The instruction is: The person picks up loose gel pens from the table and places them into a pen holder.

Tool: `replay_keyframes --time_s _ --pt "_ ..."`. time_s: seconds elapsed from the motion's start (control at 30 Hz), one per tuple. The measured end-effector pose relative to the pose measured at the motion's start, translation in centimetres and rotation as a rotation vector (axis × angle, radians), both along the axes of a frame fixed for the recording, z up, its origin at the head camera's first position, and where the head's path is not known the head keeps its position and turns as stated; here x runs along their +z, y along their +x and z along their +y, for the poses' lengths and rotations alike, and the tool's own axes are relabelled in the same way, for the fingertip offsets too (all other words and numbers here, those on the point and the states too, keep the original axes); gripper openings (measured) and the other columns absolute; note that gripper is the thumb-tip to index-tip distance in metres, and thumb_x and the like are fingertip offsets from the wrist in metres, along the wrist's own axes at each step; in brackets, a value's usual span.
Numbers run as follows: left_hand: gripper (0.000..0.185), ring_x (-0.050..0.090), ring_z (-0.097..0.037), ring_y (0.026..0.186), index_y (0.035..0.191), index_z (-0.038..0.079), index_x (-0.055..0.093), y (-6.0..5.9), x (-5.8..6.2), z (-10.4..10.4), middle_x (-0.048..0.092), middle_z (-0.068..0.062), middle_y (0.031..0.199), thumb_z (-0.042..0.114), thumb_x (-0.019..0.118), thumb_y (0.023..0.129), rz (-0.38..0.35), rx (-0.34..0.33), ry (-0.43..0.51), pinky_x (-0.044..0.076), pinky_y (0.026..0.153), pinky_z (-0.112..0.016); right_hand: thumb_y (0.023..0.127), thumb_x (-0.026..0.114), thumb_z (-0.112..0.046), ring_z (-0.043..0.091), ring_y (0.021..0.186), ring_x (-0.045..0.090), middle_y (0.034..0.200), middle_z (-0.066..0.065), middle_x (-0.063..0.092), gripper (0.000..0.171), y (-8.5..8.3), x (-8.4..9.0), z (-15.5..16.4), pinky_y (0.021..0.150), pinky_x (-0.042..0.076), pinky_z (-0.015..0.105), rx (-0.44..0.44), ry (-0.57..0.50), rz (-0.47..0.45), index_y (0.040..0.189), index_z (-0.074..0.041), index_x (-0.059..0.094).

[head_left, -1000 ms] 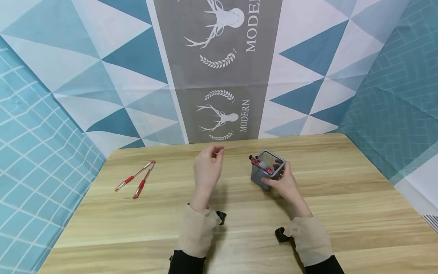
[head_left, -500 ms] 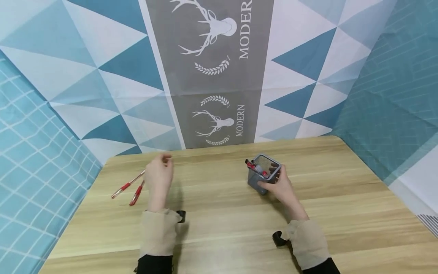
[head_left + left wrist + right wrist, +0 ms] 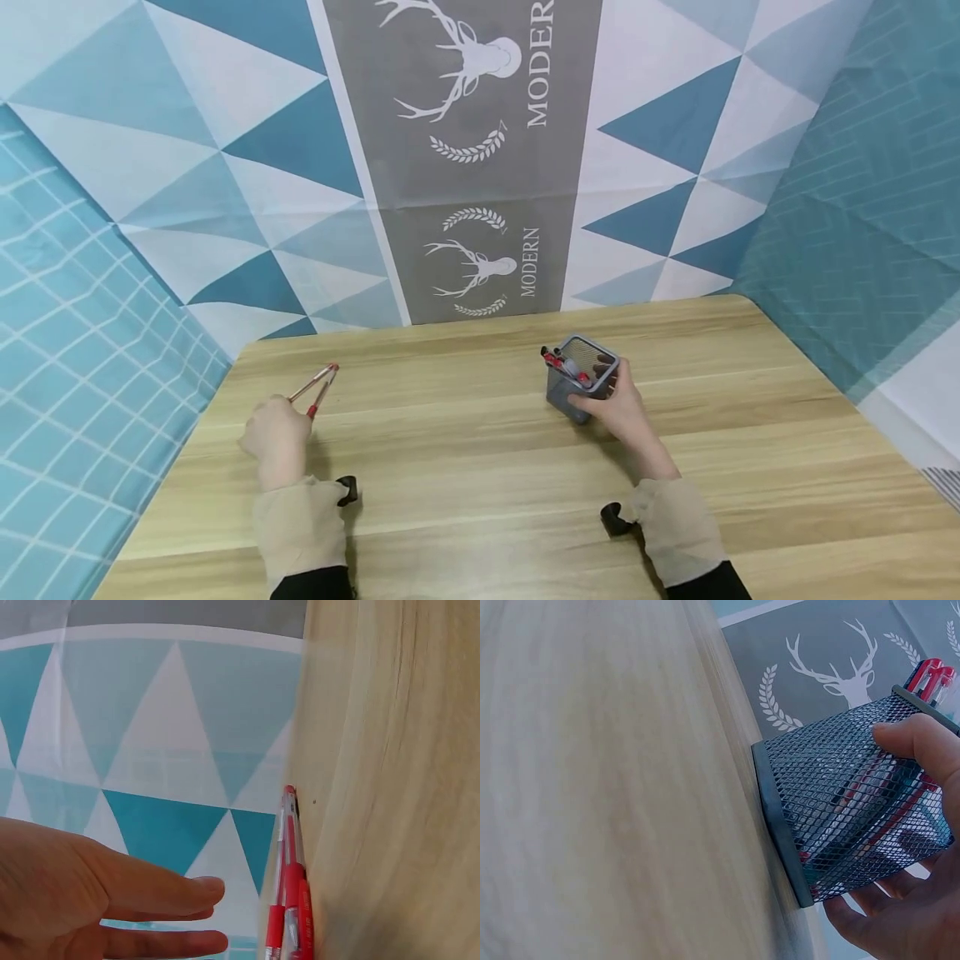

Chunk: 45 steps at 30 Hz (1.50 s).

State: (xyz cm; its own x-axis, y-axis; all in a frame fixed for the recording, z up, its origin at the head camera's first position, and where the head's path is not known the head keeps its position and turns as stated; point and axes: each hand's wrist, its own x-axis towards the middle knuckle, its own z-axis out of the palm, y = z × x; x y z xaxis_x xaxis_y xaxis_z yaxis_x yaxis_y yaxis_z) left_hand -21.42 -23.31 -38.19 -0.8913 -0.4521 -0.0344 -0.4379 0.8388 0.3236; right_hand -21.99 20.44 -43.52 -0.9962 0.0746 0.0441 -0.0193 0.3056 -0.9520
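Observation:
Two clear pens with red grips and ends [image 3: 321,393] lie on the wooden table at the left, their far ends meeting in a narrow V. My left hand [image 3: 276,433] is over their near ends and hides them in the head view. In the left wrist view that hand [image 3: 112,900] has its thumb and fingers extended with a gap to the red pens [image 3: 291,855]. My right hand [image 3: 618,408] grips a dark mesh pen holder [image 3: 566,396], thumb on one side and fingers on the other. Several red and dark pens [image 3: 930,679] stick out of its top.
The wooden tabletop [image 3: 450,433] stretches between both hands. Behind it hangs a patterned cloth [image 3: 480,167] with deer heads and triangles. Blue tiled-pattern cloth [image 3: 82,367] borders the left side, and teal cloth [image 3: 862,208] the right.
My left hand has swept left and come down from mid-table to the two pens. The right hand keeps holding the pen holder in about the same place.

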Motion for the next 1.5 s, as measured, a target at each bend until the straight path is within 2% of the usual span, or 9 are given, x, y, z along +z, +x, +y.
replay_keyframes --time_s 0.23,0.43,0.77,0.9,1.0,1.17,1.27,1.37,1.5 --pt "0.024 0.055 -0.047 0.086 0.087 -0.011 0.055 0.2 -1.1 -0.4 0.054 -0.036 0.095 0.011 0.051 0.079 -0.047 -0.019 0.015 0.045 0.061 -0.05 0.072 0.075 -0.012 0.037 0.122 0.039 0.134 0.022 0.036 0.082 0.0 -0.1 0.1 0.102 0.033 0.046 0.003 0.002 -0.008 0.134 -0.005 0.023" --pt "0.022 0.055 -0.05 0.088 0.083 -0.009 0.055 0.1 -1.6 -0.9 0.053 -0.036 0.099 0.012 0.052 0.077 -0.062 -0.033 0.04 0.045 0.062 -0.052 0.072 0.075 -0.011 0.035 0.124 0.037 0.135 0.021 0.035 0.083 -0.1 0.1 0.1 0.102 0.032 0.046 0.002 -0.001 -0.009 0.135 -0.006 0.022" --pt "0.024 0.055 -0.053 0.086 0.086 -0.014 0.056 -0.1 -2.6 -1.2 0.054 -0.039 0.097 0.006 0.045 0.078 -0.019 -0.03 0.019 0.045 0.061 -0.054 0.072 0.075 -0.011 0.036 0.126 0.035 0.137 0.02 0.034 0.081 -0.1 0.2 -0.1 0.104 0.031 0.046 0.02 0.001 -0.01 0.134 -0.005 0.022" --pt "0.028 0.054 -0.054 0.089 0.091 -0.015 0.055 -0.1 -2.7 -1.3 0.053 -0.039 0.1 0.009 0.047 0.08 -0.012 -0.024 0.027 0.045 0.064 -0.056 0.072 0.075 -0.011 0.036 0.126 0.035 0.137 0.019 0.034 0.081 -0.1 0.2 -0.1 0.104 0.03 0.047 0.02 0.006 -0.009 0.134 -0.004 0.022" --pt "0.028 0.054 -0.054 0.09 0.093 -0.015 0.054 -0.2 -2.8 -1.4 0.052 -0.04 0.101 0.01 0.048 0.081 0.021 -0.013 0.025 0.046 0.065 -0.057 0.072 0.075 -0.012 0.036 0.125 0.035 0.137 0.019 0.034 0.081 -0.1 0.2 -0.2 0.103 0.031 0.046 0.017 0.011 -0.013 0.133 -0.005 0.022" --pt "0.019 0.056 -0.051 0.082 0.087 -0.007 0.057 0.0 -2.4 -1.2 0.058 -0.033 0.091 0.009 0.048 0.082 0.159 0.007 0.056 0.045 0.059 -0.052 0.072 0.074 -0.012 0.036 0.125 0.035 0.136 0.02 0.034 0.08 0.0 0.2 -0.2 0.103 0.031 0.047 0.014 0.013 -0.01 0.133 -0.004 0.022" --pt "0.016 0.057 -0.046 0.077 0.089 -0.003 0.059 -0.1 -1.7 -0.6 0.061 -0.026 0.087 0.01 0.05 0.084 0.291 0.015 0.083 0.042 0.057 -0.05 0.073 0.074 -0.012 0.037 0.125 0.035 0.136 0.021 0.034 0.08 0.0 0.3 -0.1 0.103 0.031 0.047 0.014 0.011 -0.011 0.133 -0.004 0.022" --pt "0.015 0.056 -0.041 0.078 0.092 -0.003 0.059 -0.5 -0.7 0.6 0.061 -0.022 0.088 0.009 0.052 0.086 0.437 0.019 0.104 0.04 0.061 -0.049 0.074 0.074 -0.013 0.037 0.125 0.035 0.136 0.021 0.034 0.081 0.1 0.5 -0.1 0.104 0.03 0.047 0.011 0.003 -0.011 0.135 -0.004 0.021" --pt "0.014 0.055 -0.038 0.083 0.095 -0.004 0.06 -1.1 0.3 2.4 0.06 -0.022 0.089 0.006 0.056 0.086 0.615 -0.017 0.126 0.039 0.07 -0.048 0.074 0.074 -0.012 0.037 0.124 0.036 0.135 0.024 0.034 0.082 0.1 0.5 0.0 0.103 0.03 0.047 0.008 -0.006 -0.006 0.136 -0.004 0.021"
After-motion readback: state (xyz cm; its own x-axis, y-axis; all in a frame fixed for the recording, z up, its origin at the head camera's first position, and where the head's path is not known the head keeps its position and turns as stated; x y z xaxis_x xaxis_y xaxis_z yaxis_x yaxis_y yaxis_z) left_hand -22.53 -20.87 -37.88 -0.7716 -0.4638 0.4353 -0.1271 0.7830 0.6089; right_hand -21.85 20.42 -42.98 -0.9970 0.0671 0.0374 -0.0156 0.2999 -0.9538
